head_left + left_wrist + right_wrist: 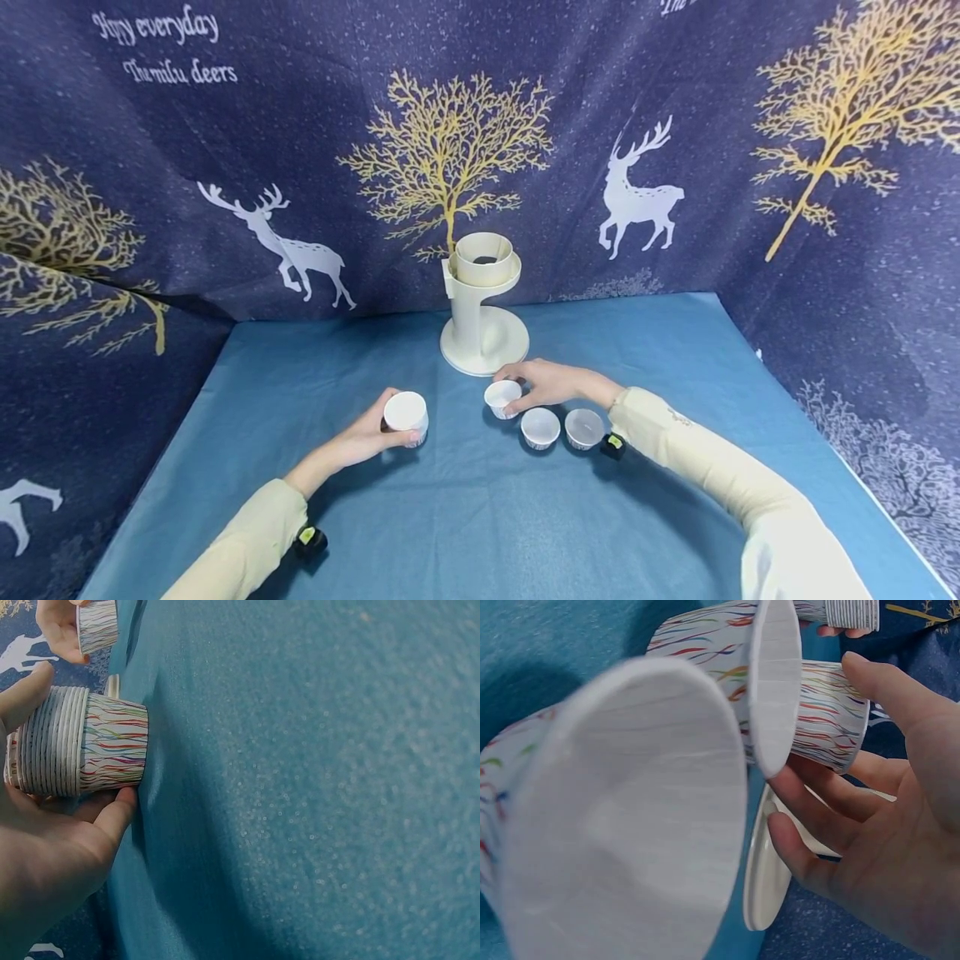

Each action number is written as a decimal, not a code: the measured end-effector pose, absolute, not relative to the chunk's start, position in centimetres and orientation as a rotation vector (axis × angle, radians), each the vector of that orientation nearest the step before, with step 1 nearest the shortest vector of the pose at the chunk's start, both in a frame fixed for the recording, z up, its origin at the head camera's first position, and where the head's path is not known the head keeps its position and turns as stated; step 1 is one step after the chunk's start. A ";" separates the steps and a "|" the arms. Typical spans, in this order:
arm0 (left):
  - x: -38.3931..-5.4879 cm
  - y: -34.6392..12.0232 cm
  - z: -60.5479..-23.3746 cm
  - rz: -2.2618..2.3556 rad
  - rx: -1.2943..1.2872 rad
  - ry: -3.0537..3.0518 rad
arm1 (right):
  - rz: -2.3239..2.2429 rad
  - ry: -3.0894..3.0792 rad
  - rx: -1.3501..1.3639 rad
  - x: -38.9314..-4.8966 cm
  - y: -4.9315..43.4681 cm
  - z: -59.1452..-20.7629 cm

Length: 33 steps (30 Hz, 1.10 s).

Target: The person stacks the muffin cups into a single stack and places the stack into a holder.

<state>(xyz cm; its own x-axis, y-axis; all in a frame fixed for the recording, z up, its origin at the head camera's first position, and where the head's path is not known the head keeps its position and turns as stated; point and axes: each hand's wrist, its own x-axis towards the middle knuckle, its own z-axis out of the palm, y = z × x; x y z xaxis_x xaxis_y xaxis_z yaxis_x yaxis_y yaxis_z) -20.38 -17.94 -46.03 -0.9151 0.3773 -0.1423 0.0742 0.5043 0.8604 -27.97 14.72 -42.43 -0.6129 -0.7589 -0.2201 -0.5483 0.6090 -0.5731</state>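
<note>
My left hand (360,437) grips a nested stack of white paper baking cups (406,413). In the left wrist view the stack's rolled rims (60,742) sit one against another, and the lowest cup shows colourful wavy stripes. Across from it, my right hand (553,382) pinches a single paper baking cup (502,400), thumb on one side and fingers on the other. Beside that cup stand two more, a middle baking cup (540,428) and a right-hand baking cup (584,429), mouths up. Both loom large in the right wrist view, the nearer cup (630,810) covering much of it.
Behind the cups, a cream stand (467,325) with a round base holds a cone-shaped cup (484,260) in its top ring. Blue cloth (480,517) covers the table. A dark patterned curtain (300,142) hangs along the back and sides.
</note>
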 end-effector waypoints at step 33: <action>-20.6 -18.0 -46.5 1.391 0.407 2.433 | -0.583 2.291 -1.253 -27.7 10.9 -40.6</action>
